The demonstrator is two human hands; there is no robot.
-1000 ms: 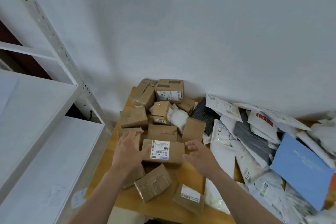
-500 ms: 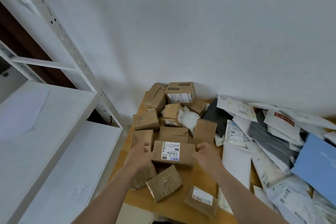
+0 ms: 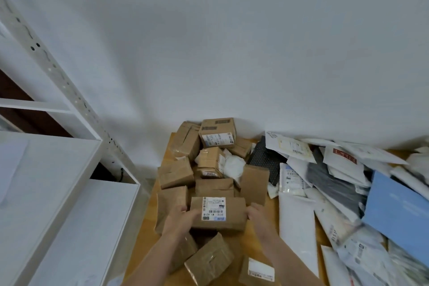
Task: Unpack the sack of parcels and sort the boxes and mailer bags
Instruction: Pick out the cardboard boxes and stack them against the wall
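Both bare forearms reach forward from the lower edge, angled slightly toward each other. The left grip (image 3: 180,217) curls its fingers round the left end of a box (image 3: 234,215). The right grip (image 3: 258,216) clasps the opposite end, its back turned up.

Low in the frame's centre, the left hand (image 3: 180,218) and right hand (image 3: 257,216) grip a labelled cardboard box (image 3: 218,215) by its ends.
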